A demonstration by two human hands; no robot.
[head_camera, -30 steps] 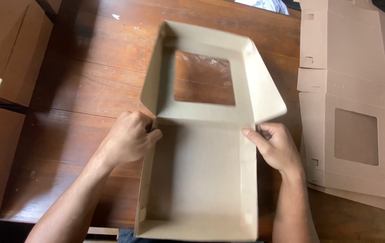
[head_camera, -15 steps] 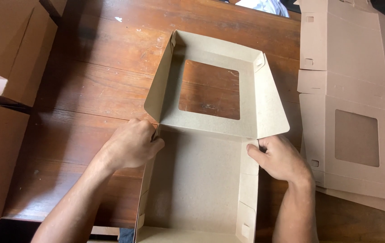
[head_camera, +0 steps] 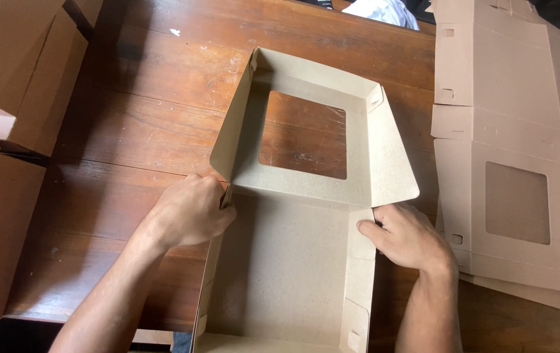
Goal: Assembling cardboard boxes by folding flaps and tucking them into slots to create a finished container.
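Lying at the centre of the frame on the brown wooden tabletop point(head_camera: 136, 131): one kraft cardboard window box point(head_camera: 293, 261), partly folded, tray toward the lower edge, hinged lid point(head_camera: 306, 131) raised toward the top with a clear square window point(head_camera: 303, 134).

Left hand point(head_camera: 188, 212): closed over the box's left wall at the hinge corner, fingers curled on the cardboard edge.

Right hand point(head_camera: 410, 236): fingers point(head_camera: 370, 230) pinching the right wall point(head_camera: 361, 261) just below the lid's side flap point(head_camera: 391, 157).

Handling, as judged: light, thin board, stiff along the panels but quick to crease off the scored folds; the window film looks easily dented. Best taken by the side walls near the corners, not by the window panel.

Also present: stack of flat unfolded box blanks point(head_camera: 515, 150) at the right of the frame; large brown cartons point(head_camera: 5, 131) at the left edge; pale cloth point(head_camera: 384, 12) at the top, unclear.
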